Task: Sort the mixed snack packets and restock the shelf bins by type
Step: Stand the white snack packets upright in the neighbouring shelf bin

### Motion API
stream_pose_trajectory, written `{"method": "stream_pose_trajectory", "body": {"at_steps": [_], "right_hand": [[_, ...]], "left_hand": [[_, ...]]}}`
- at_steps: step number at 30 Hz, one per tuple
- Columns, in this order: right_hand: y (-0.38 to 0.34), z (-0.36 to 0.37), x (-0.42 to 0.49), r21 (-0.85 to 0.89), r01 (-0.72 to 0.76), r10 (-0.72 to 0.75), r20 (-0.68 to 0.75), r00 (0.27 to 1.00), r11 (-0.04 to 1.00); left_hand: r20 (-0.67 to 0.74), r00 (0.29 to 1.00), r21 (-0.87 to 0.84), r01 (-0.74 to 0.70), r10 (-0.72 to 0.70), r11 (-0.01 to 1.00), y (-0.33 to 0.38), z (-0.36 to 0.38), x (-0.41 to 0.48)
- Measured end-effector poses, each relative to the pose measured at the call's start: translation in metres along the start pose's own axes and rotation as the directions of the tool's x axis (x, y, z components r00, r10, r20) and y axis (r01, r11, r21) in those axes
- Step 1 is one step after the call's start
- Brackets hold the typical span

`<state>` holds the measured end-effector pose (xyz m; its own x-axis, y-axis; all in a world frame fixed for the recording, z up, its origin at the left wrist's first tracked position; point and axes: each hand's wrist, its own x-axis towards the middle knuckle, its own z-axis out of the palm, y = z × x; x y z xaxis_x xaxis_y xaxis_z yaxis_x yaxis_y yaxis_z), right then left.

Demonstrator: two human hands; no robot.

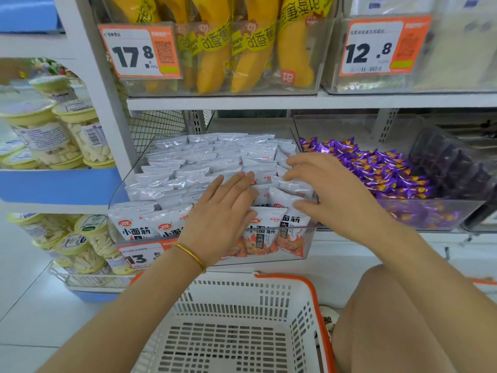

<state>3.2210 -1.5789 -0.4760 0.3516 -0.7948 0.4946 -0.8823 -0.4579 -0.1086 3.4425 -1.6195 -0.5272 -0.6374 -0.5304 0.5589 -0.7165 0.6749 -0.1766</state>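
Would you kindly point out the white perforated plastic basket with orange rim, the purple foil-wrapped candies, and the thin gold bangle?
White perforated plastic basket with orange rim (228, 296): head view, far wall.
Purple foil-wrapped candies (376, 168): head view, middle of pile.
Thin gold bangle (189, 254): head view, band across left wrist.

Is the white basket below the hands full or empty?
Empty, as far as seen: the white basket shows only bare perforated floor and walls; its near end is out of frame.
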Motion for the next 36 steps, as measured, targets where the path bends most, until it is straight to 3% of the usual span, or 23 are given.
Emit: {"method": "stream_pose_trajectory", "body": {"at_steps": [2,7,12,24,29,36], "right_hand": [[-0.019,0.007,-0.015,0.022,0.027,-0.021,-0.232,0.972,0.999],[-0.056,0.065,-0.033,-0.187,0.099,-0.131,-0.166,0.977,0.977],[-0.069,0.097,-0.023,-0.279,-0.084,0.003,-0.278,0.961,0.957],[-0.053,0.089,0.014,-0.032,-0.174,0.151,-0.361,0.92,0.984],[-0.043,0.095,0.049,-0.022,-0.262,0.238,-0.347,0.907,0.965],[-0.038,0.124,0.049,-0.053,-0.331,0.316,-0.193,0.929,0.942]], "left_hand": [[-0.075,0.997,0.01,0.028,-0.027,1.0,0.003,-0.008,-0.008],[-0.125,0.983,0.182,0.153,-0.131,0.971,-0.011,-0.023,-0.055],[-0.039,0.968,0.357,0.247,-0.25,0.901,-0.029,-0.015,-0.083],[-0.14,0.961,0.293,0.269,-0.237,0.918,-0.06,0.004,-0.044],[-0.085,0.956,0.315,0.293,-0.281,0.903,-0.085,0.009,-0.008],[0.061,0.944,0.297,0.292,-0.324,0.909,-0.086,0.042,-0.012]]}}
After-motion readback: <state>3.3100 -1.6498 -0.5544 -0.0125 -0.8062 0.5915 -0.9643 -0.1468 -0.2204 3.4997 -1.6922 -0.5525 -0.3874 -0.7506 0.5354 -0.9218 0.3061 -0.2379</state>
